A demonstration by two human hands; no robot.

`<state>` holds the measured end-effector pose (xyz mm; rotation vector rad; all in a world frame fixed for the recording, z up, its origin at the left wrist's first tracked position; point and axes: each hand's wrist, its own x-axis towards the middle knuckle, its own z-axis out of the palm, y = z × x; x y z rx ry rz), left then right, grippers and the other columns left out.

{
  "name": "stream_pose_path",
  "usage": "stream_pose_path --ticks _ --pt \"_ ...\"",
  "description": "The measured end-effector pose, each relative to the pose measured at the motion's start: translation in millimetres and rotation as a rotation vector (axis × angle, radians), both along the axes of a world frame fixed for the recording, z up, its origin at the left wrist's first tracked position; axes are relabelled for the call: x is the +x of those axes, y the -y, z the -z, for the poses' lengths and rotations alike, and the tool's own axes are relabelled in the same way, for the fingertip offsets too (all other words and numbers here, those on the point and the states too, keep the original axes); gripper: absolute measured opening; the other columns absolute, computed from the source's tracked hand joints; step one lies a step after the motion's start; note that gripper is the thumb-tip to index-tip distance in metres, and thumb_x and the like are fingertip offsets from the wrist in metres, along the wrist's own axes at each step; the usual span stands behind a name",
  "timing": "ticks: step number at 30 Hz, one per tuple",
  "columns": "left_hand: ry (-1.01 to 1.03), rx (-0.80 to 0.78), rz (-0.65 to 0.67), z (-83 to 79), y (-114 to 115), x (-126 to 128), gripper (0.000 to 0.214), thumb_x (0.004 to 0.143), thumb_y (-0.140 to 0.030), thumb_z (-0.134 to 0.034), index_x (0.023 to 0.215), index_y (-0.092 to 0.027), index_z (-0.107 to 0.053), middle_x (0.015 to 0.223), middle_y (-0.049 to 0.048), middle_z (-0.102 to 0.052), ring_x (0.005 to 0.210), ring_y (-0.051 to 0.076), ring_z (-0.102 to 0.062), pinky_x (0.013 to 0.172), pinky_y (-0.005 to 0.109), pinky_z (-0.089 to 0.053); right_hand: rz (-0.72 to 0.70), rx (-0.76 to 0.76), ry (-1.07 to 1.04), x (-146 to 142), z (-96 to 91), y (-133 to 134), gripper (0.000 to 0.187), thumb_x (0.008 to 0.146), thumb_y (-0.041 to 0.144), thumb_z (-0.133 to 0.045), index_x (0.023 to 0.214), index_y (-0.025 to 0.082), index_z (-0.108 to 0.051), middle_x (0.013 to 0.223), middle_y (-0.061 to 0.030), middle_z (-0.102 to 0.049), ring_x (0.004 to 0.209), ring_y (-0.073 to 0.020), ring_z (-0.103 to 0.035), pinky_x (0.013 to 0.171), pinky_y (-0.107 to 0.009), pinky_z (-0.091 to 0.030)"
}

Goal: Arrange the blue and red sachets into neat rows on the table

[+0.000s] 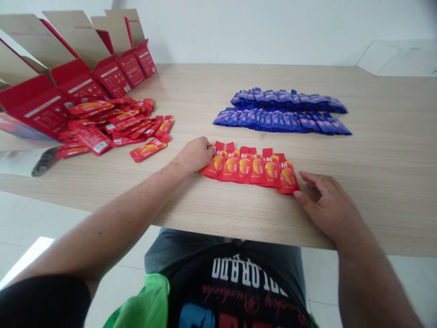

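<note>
A row of several red sachets (252,167) with an orange picture lies overlapping near the front edge of the wooden table (382,182). My left hand (196,154) rests at the row's left end, fingers curled against the first sachet. My right hand (324,202) lies at the right end, fingers apart, thumb tip touching the last sachet.
A loose heap of red sachets (112,125) lies at the left, with one single sachet (147,150) beside it. Several open red cartons (78,68) stand behind the heap. Two rows of blue sachets (283,111) lie further back on the right.
</note>
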<state>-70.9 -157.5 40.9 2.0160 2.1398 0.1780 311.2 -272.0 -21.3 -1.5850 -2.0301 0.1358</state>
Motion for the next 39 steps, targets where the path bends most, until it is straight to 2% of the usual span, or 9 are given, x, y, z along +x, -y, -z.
stream_pose_path --ticks 9,11,15,17,26,30,32,34,39 --pt "-0.2 -0.073 0.029 -0.1 -0.3 4.2 0.044 0.105 -0.038 -0.044 0.121 -0.013 -0.078 0.121 0.0221 -0.081 0.114 0.035 -0.077 0.09 0.039 -0.059 0.0 0.008 0.017 0.9 -1.7 0.0 0.061 0.103 0.058 -0.061 0.145 0.014 -0.069 0.128 -0.0177 -0.068 0.107 -0.034 -0.069 0.102 -0.054 -0.059" --pt "-0.192 -0.097 0.041 -1.5 -1.5 4.3 0.043 0.105 -0.038 -0.046 0.12 -0.013 -0.078 0.112 0.0206 -0.083 0.108 0.034 -0.079 0.087 0.037 -0.059 -0.002 0.005 0.02 0.5 -2.2 0.0 0.06 0.104 0.057 -0.06 0.146 0.014 -0.069 0.128 -0.0175 -0.068 0.107 -0.0336 -0.069 0.101 -0.054 -0.059" --pt "-0.011 -0.236 0.013 -5.7 -2.4 3.2 0.039 0.104 -0.036 -0.049 0.122 -0.014 -0.075 0.075 0.0114 -0.08 0.068 0.026 -0.078 0.069 0.033 -0.058 -0.004 0.021 0.031 -0.8 -3.2 -0.3 0.059 0.104 0.055 -0.06 0.145 0.014 -0.069 0.124 -0.0173 -0.069 0.106 -0.0334 -0.069 0.099 -0.053 -0.059" --pt "0.074 -0.26 -0.003 -7.9 -0.8 2.2 0.037 0.104 -0.035 -0.051 0.124 -0.014 -0.073 0.067 0.0085 -0.077 0.059 0.025 -0.076 0.063 0.032 -0.057 -0.01 0.028 0.029 -1.1 -3.4 -0.3 0.059 0.104 0.055 -0.06 0.144 0.013 -0.07 0.124 -0.0176 -0.069 0.106 -0.0335 -0.069 0.1 -0.053 -0.059" --pt "0.199 -0.274 -0.071 -16.4 10.8 -1.2 0.036 0.103 -0.033 -0.056 0.133 -0.017 -0.066 0.066 0.0061 -0.077 0.061 0.027 -0.078 0.059 0.032 -0.056 0.0 0.007 0.022 0.3 -2.1 -0.9 0.061 0.104 0.057 -0.059 0.146 0.014 -0.069 0.128 -0.0182 -0.069 0.109 -0.0347 -0.069 0.103 -0.055 -0.059" --pt "0.167 -0.243 -0.059 -19.9 15.4 -4.7 0.038 0.102 -0.035 -0.058 0.135 -0.018 -0.065 0.063 0.0035 -0.075 0.061 0.025 -0.078 0.062 0.031 -0.055 -0.001 0.004 0.032 1.2 -1.4 -0.6 0.062 0.105 0.058 -0.059 0.147 0.014 -0.069 0.128 -0.0183 -0.068 0.11 -0.035 -0.069 0.104 -0.055 -0.058" --pt "0.116 -0.197 -0.059 -24.4 18.4 -12.9 0.039 0.101 -0.038 -0.059 0.135 -0.02 -0.066 0.063 0.0023 -0.074 0.062 0.025 -0.077 0.066 0.033 -0.056 0.004 0.0 0.026 1.6 -0.6 -0.2 0.062 0.105 0.059 -0.058 0.147 0.014 -0.069 0.129 -0.0183 -0.068 0.111 -0.0351 -0.07 0.105 -0.055 -0.058" --pt "0.061 -0.111 -0.071 -30.6 21.7 -29.2 0.037 0.1 -0.04 -0.059 0.13 -0.022 -0.069 0.071 0.004 -0.077 0.069 0.026 -0.078 0.072 0.035 -0.057 0.007 -0.012 0.016 2.2 0.5 0.3 0.063 0.105 0.06 -0.058 0.147 0.016 -0.069 0.131 -0.0181 -0.068 0.11 -0.0353 -0.071 0.105 -0.056 -0.058" --pt "-0.127 0.22 -0.201 -41.3 31.8 -102.6 0.027 0.099 -0.039 -0.056 0.11 -0.023 -0.075 0.109 0.0146 -0.081 0.105 0.035 -0.077 0.09 0.043 -0.057 0.027 -0.027 0.039 5.4 4.1 0.1 0.065 0.104 0.066 -0.056 0.147 0.02 -0.068 0.134 -0.0175 -0.068 0.116 -0.0401 -0.07 0.108 -0.063 -0.057"
